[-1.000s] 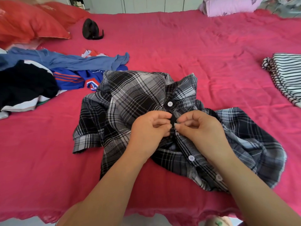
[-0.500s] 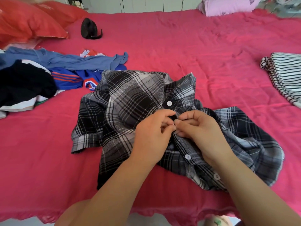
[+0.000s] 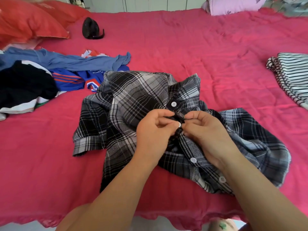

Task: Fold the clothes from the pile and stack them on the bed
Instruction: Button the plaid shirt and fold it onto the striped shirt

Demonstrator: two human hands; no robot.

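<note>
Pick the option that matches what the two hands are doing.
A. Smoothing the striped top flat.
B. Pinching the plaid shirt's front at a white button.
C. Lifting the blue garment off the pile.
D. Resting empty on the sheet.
B: the left hand and the right hand both pinch the plaid shirt at its front edge, a white button between their fingertips.

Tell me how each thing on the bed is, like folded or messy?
plaid shirt, unfolded and rumpled, front side up.
left hand, pinching the shirt's front edge.
right hand, pinching the same edge.
clothes pile, loose and unfolded.
striped garment, apart at the right, seemingly folded.
pink bed sheet, wrinkled.
</note>
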